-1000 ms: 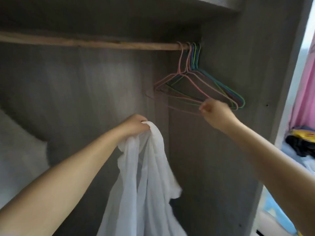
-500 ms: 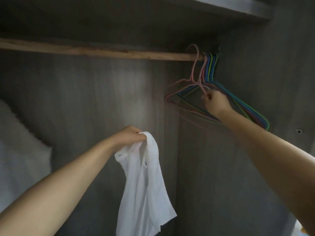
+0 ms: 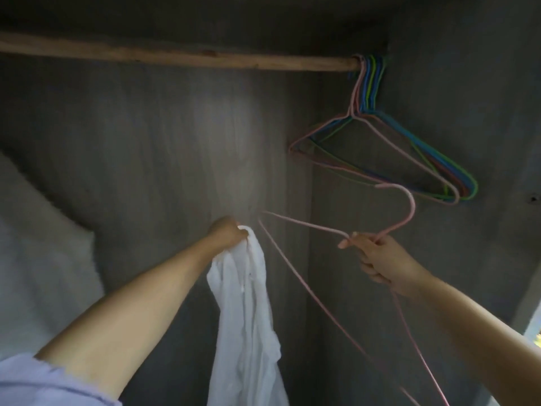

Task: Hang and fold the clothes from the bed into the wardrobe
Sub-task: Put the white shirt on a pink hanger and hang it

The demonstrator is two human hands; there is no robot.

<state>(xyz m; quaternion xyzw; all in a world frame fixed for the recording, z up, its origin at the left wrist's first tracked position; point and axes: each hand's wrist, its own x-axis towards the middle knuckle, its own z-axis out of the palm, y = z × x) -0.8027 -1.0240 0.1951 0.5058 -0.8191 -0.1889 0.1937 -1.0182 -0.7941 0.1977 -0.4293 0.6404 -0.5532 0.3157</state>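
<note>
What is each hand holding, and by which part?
The left hand grips the white garment by its bunched top edge. The right hand holds the pink hanger at its neck, just below the hook.

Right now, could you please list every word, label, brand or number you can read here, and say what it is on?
None: no readable text shows anywhere.
White garment: no label or print visible.
Pink hanger, hangers on the rail and wardrobe wall: no markings.
</note>
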